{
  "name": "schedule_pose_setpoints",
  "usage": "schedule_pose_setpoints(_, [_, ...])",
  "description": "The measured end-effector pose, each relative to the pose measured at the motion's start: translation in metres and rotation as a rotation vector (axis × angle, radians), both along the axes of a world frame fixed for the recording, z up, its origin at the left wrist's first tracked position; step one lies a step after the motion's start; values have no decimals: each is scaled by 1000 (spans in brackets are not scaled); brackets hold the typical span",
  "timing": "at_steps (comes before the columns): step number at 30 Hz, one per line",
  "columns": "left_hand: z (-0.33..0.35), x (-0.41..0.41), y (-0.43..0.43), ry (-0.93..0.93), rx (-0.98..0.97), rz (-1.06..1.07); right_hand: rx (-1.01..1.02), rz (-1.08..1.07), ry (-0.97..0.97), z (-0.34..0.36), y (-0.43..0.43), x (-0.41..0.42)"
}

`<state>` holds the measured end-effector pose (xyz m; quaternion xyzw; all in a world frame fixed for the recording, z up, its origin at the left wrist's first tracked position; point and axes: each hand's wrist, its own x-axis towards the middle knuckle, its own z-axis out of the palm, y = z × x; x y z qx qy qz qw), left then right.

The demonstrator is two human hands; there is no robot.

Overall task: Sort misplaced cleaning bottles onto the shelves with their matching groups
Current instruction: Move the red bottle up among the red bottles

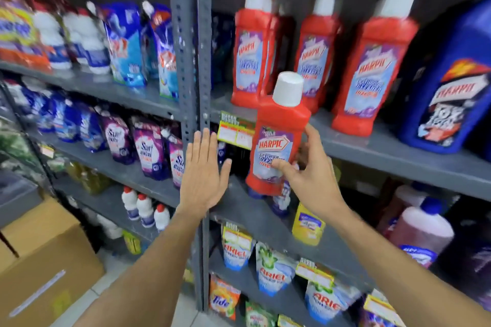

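Observation:
My right hand grips a red Harpic bottle with a white cap, held upright in front of the right-hand rack, just below the edge of the upper shelf. On that shelf stand several matching red Harpic bottles in a row. My left hand is flat, fingers spread, holding nothing, in front of the grey upright post to the left of the held bottle.
A large blue Harpic jug stands at the shelf's right end. The middle shelf bears a yellow bottle and a pink bottle. Detergent pouches fill the left rack. A cardboard box sits on the floor at left.

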<state>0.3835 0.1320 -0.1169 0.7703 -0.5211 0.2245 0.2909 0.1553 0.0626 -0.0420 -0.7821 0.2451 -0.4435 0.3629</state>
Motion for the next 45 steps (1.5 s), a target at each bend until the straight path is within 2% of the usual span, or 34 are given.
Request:
schedule_pose_setpoints(4, [64, -1, -25, -23, 5, -69, -135, -51, -90, 75, -20, 8])
schedule_pose_setpoints(10, [97, 3, -75, -50, 226, -141, -201, -202, -42, 133, -67, 20])
schedule_pose_setpoints(17, [75, 9, -93, -64, 60, -140, -154, -289, 71, 119, -121, 36])
schedule_pose_setpoints(23, [76, 9, -90, -52, 56, -162, -138, -226, 30, 102, -119, 35])
schedule_pose_setpoints(29, [83, 8, -84, -16, 111, -197, -68, -186, 70, 60, -106, 32])
schedule_pose_setpoints(39, [107, 14, -77, 22, 338, -234, -45, -227, 69, 55, -113, 33])
schedule_pose_setpoints(45, [114, 12, -68, -6, 359, -232, 0, -236, 70, 53, -115, 36])
